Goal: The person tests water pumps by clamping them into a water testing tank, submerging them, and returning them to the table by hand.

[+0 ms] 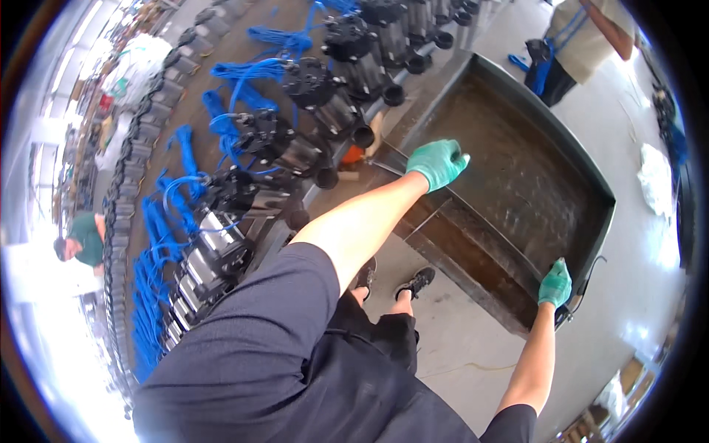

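A wide, dark metal tray (509,159) with raised walls stands in front of me, its bare bottom stained brown. A thin ledge splits off a narrower section (473,251) on the side nearest me. My left hand (438,164), in a green glove, is over the tray's left part by that ledge, fingers curled and thumb sticking out. At the right near corner, my gloved right hand (555,284) is closed beside the tray wall. What either hand holds, if anything, is hidden. A bent dark wire (591,280) curves up just right of my right hand.
To my left, a row of steel pumps with black tops (321,92) lies along a bench, with coiled blue cables (155,251). One person (591,37) stands beyond the tray, another (87,240) far left. White plastic bags (655,181) lie on the floor at right.
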`<state>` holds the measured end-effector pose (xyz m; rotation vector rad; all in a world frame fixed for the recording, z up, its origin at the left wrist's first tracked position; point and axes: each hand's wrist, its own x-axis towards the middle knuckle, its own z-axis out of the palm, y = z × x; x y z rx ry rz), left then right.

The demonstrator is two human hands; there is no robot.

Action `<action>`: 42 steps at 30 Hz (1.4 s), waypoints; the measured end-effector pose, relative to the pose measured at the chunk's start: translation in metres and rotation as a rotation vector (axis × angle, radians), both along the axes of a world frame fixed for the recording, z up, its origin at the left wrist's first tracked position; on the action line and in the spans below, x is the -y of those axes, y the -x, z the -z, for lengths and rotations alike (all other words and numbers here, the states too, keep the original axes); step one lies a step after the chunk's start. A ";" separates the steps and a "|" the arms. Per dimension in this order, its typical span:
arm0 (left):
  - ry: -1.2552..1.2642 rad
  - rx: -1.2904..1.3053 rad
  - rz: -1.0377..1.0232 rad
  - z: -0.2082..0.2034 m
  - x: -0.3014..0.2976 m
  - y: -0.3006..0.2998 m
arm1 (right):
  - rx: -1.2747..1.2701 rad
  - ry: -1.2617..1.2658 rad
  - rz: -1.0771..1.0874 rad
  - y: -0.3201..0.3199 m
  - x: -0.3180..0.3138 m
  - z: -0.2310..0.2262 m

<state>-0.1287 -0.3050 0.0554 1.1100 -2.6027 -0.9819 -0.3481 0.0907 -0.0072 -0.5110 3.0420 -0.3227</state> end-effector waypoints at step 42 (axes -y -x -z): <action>-0.733 -1.030 -0.322 -0.152 -0.119 -0.161 | 1.055 0.776 -0.138 -0.224 0.060 -0.128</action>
